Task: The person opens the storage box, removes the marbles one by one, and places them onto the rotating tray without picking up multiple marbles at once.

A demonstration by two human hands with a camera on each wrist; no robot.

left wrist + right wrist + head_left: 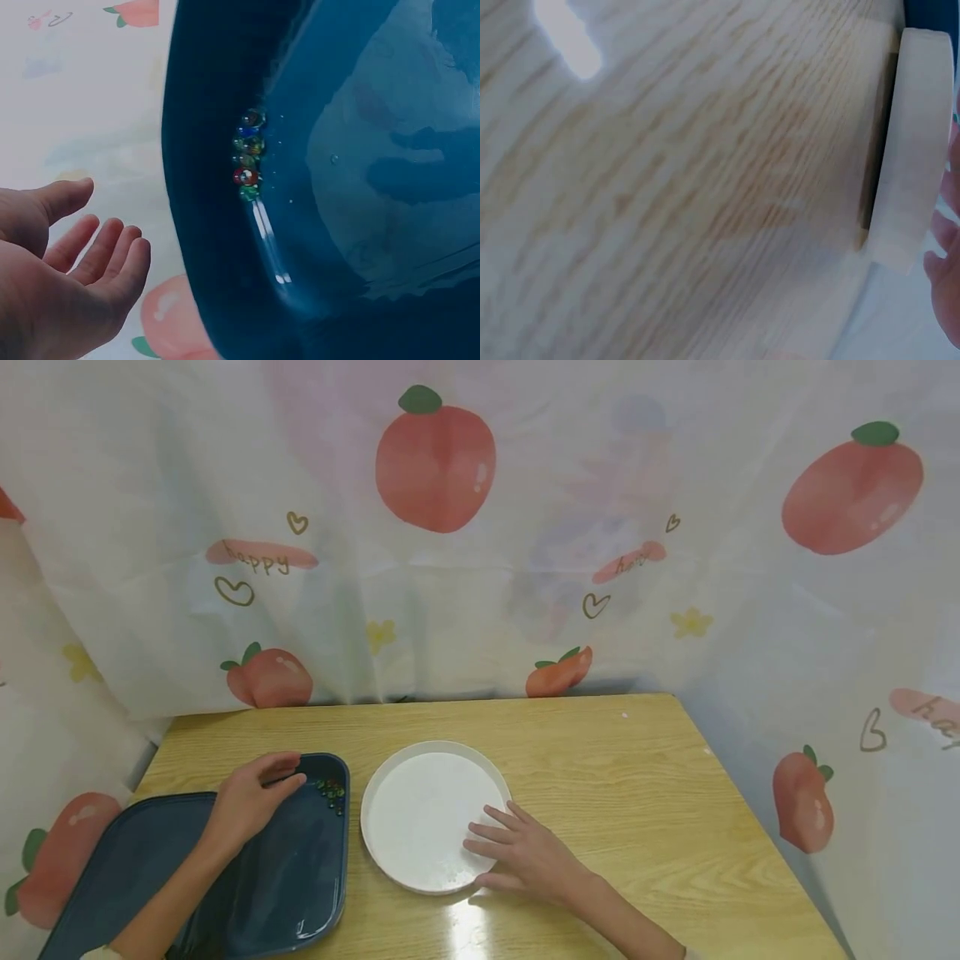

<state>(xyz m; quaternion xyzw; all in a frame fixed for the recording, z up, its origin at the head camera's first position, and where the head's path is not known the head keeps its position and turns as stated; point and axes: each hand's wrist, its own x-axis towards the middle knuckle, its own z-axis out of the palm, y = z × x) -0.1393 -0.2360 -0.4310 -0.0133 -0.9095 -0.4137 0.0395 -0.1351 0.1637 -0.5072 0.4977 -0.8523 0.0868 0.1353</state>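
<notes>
In the head view, my left hand [251,797] is over a glossy dark blue tray [303,868], its fingers loosely bent and holding nothing. Several small glass marbles [332,795] gather in the tray's far right corner, just right of the fingertips. The left wrist view shows them as green, blue and red marbles [247,157] along the inner wall, apart from the left hand [82,266]. A round white plate [431,818] with a low rim lies right of the tray. My right hand [528,856] has its fingers spread over the plate's right rim, the thumb by its lower edge.
The wooden table [622,810] extends right of the plate. Left of the marbles' side is another dark blue tray section [161,835], partly behind the left forearm. A peach-print curtain [480,568] hangs behind the table and along both sides.
</notes>
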